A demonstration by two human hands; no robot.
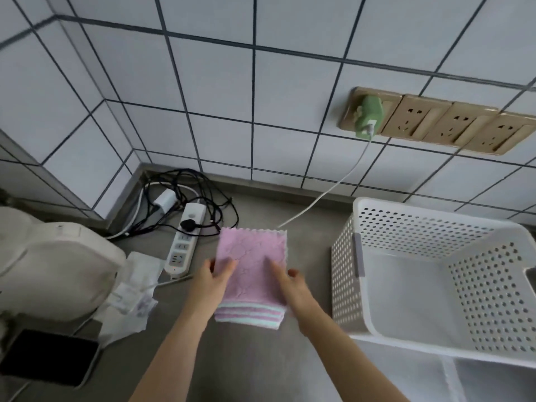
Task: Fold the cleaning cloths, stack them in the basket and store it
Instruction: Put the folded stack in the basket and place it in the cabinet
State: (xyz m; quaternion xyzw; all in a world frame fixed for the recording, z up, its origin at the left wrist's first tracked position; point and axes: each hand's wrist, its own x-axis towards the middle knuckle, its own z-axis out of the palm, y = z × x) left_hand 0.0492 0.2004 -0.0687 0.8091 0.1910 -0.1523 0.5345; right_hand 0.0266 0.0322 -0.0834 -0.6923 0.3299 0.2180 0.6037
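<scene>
A stack of folded cloths (251, 265) lies on the grey counter, pink on top with pink and teal edges showing at its near side. My left hand (216, 278) holds the stack's left edge, thumb on top. My right hand (285, 282) holds its right edge, index finger lying on the pink top and thumb beside the edge. Both hands clasp the stack from the sides. To the right stands a white perforated basket (345, 274), tilted toward me, with nothing visible inside.
A white power strip (185, 239) and tangled black cables (188, 195) lie behind the cloths at the left. A white appliance (55, 265), crumpled papers (133, 291) and a dark phone (49, 356) fill the left side. A green charger (368, 116) hangs from wall sockets.
</scene>
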